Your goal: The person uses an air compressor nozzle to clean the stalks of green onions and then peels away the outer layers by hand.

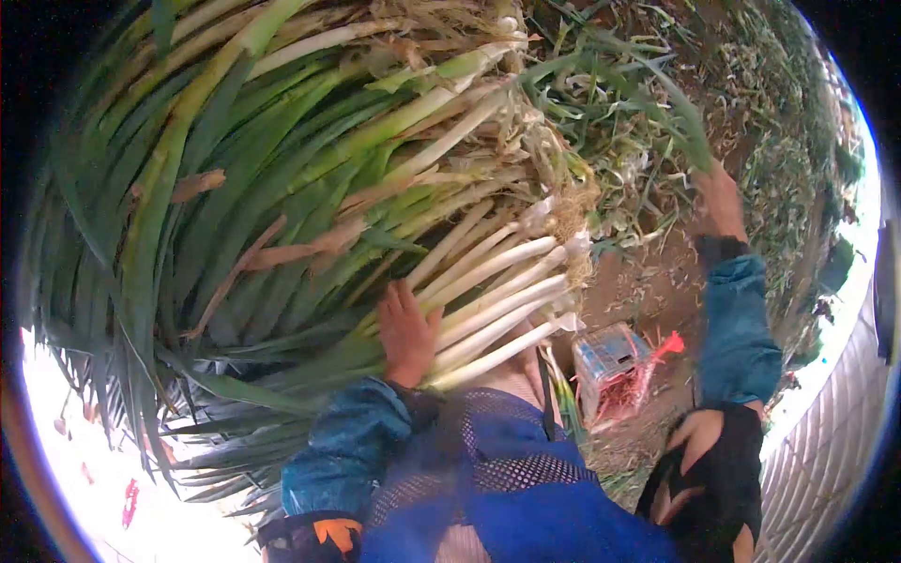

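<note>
A big pile of long green onions (502, 267) lies before me, white stalks and roots to the right, green leaves (216, 272) to the left. My left hand (406, 333) rests on the nearest white stalks, fingers stretched out flat. Out to the right, my right hand (721, 202) is closed around a long green onion leaf (683, 108), which trails up and to the left from it. Motion blurs the hand and the leaf a little. Dry brown leaves (310, 246) lie across the pile.
Torn leaves and onion trimmings (615, 155) litter the brown ground (633, 281) right of the pile. A small box (610, 361) with pink-red string (627, 394) stands near my knees. A ribbed pale sheet (826, 460) lies at the far right.
</note>
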Tool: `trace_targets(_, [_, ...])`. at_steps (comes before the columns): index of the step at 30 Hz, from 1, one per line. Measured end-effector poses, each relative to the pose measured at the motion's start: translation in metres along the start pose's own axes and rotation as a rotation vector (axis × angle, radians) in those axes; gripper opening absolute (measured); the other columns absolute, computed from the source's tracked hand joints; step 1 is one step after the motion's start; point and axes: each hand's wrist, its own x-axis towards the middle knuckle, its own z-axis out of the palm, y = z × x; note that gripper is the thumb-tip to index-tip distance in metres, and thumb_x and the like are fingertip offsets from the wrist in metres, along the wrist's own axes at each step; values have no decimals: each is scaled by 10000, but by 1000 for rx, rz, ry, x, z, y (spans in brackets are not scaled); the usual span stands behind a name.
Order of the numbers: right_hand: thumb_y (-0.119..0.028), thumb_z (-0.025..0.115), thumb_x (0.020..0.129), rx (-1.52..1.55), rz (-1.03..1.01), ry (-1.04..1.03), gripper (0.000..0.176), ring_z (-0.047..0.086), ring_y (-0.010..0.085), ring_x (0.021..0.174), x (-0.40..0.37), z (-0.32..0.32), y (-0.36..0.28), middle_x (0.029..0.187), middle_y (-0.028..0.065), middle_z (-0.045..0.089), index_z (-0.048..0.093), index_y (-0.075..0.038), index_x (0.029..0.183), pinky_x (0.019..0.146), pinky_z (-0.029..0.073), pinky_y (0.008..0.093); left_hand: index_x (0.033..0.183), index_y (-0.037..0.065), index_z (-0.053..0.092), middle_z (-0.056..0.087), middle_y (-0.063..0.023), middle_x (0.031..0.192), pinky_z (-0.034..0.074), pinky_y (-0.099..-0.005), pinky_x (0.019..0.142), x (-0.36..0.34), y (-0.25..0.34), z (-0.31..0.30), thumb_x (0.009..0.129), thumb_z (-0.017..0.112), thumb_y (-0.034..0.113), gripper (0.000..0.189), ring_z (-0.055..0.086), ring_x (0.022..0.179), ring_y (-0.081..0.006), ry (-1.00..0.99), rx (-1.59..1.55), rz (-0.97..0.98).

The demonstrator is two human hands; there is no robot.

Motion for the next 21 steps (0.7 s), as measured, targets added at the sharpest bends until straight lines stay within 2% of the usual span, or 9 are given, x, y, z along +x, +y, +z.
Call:
trace_targets(2, [-199,650,759,-1290,40,208,400,592,304,923,-22,-29,2,988,136,619,559,-54,1120,756,478,354,1265,-53,386,451,-243,1224,348,-441,950,12,8,-14,766,639,395,716,444,1088,-366,-82,68,-54])
trace_targets(3, [-189,645,756,-1154,-99,177,403,586,313,934,-27,-19,-5,983,137,616,555,-61,1128,766,472,370,1170,-38,467,529,-189,1084,382,-438,885,16,7,-16,731,657,441,677,483,1003,-331,-10,86,-16])
trace_targets(6, [-139,592,750,-698,-300,-92,288,551,354,971,-46,74,-32,980,153,604,586,-60,1027,807,446,434,1186,-53,473,486,-256,1181,362,-513,923,32,6,-29,731,649,461,708,442,1105,-413,-291,60,-42])
trace_targets(8, [-122,520,756,-419,-667,-280,130,545,338,912,-76,164,-75,874,149,587,594,-30,811,784,431,451,1148,-40,512,491,-253,1176,374,-499,925,37,-1,-29,707,660,487,704,444,1110,-410,-370,24,-18])
trace_targets(9, [-165,538,747,34,-991,-192,139,523,319,865,-81,222,-68,813,124,541,588,-48,803,754,396,455,1129,-33,531,494,-252,1174,380,-492,926,36,-4,-28,694,666,501,702,445,1113,-409,-414,7,-12])
trace_targets(12, [-217,528,736,-308,-1081,-329,169,503,278,828,-115,297,-93,836,98,518,577,-71,807,731,394,401,971,13,572,546,-166,978,431,-446,800,15,-8,-14,661,695,474,569,498,958,-339,-199,-12,137])
trace_targets(15, [-222,526,732,-531,-902,-619,191,502,267,849,-133,285,-83,865,94,521,572,-72,841,719,389,380,996,22,571,547,-163,984,441,-438,806,4,-13,-8,647,709,459,577,494,961,-341,-175,-30,198])
trace_targets(19, [-267,549,747,-369,-969,-579,248,550,297,766,-158,242,-66,830,121,552,564,-59,881,680,387,384,1005,39,574,548,-160,989,440,-432,821,-3,-9,-9,649,703,458,565,493,960,-342,-259,-129,217])
trace_targets(21, [-331,568,764,-403,-773,-616,322,567,316,767,-162,248,-74,836,142,567,560,-46,914,675,392,400,1002,36,572,548,-158,987,437,-432,823,-5,-5,-15,652,697,464,567,496,953,-341,-352,-150,254])
